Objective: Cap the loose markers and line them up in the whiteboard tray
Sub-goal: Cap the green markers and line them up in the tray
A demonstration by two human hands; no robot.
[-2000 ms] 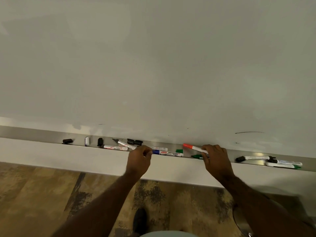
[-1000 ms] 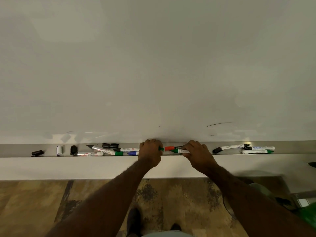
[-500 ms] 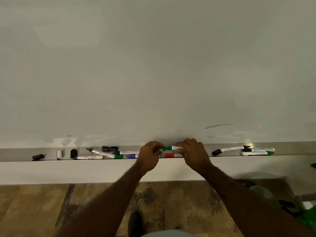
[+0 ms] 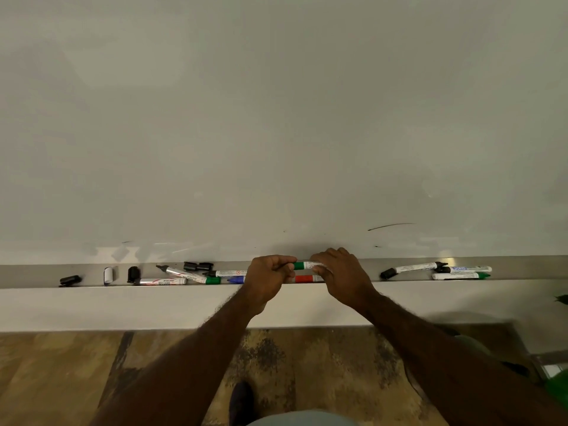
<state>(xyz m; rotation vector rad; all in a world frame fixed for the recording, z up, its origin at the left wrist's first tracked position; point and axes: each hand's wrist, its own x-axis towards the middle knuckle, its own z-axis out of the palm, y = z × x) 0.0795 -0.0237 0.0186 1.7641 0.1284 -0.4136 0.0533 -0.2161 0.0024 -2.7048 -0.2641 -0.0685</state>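
Note:
Both hands hold a green marker level just above the metal whiteboard tray. My left hand pinches its green cap end, and my right hand grips the white barrel. Under it a red marker lies in the tray. To the left lie a silver uncapped marker, another silver marker, a green-ended marker and a blue one. Loose black caps and a white cap lie further left.
Three markers lie grouped at the tray's right end. The whiteboard rises straight behind the tray, with a short black stroke on it. Below is a white wall strip and patterned floor, where my shoe shows.
The red marker was set down in the tray. My right hand took up the green marker and my left hand closed on its cap end; the hands have drawn together.

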